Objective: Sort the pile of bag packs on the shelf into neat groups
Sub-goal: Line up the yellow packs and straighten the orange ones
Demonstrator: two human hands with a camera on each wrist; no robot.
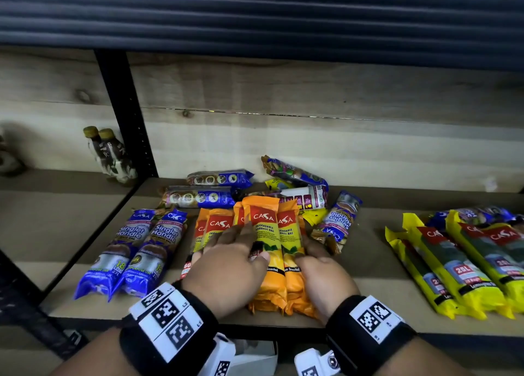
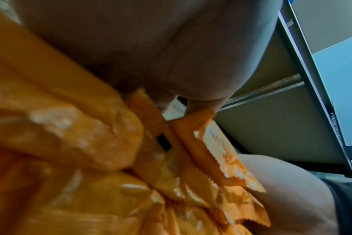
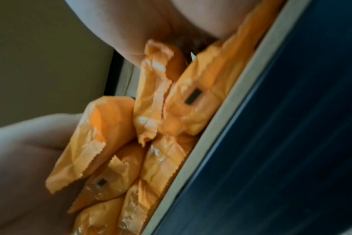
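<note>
1. Left hand (image 1: 226, 259) lay flat on the orange packs (image 1: 272, 251), fingers (image 1: 241, 234) straight and close together; thumb along the top pack's face.
2. Right hand (image 1: 320, 273) cupped the stack's right side; its fingers sat partly hidden, so I cannot tell their spread.
3. Best squeezed evenly from both sides, ends squared, beside the blue packs (image 1: 136, 248) at the shelf (image 1: 368, 273) front.
4. Loose pile (image 1: 297, 188) behind; yellow packs (image 1: 459, 262) well apart.

You have orange packs (image 1: 266, 251) stacked lengthwise at the shelf's (image 1: 368, 268) front edge, centre. Two blue packs (image 1: 133, 251) lie parallel to their left; yellow packs (image 1: 459, 262) right; mixed packs (image 1: 255, 188) jumbled behind.
</note>
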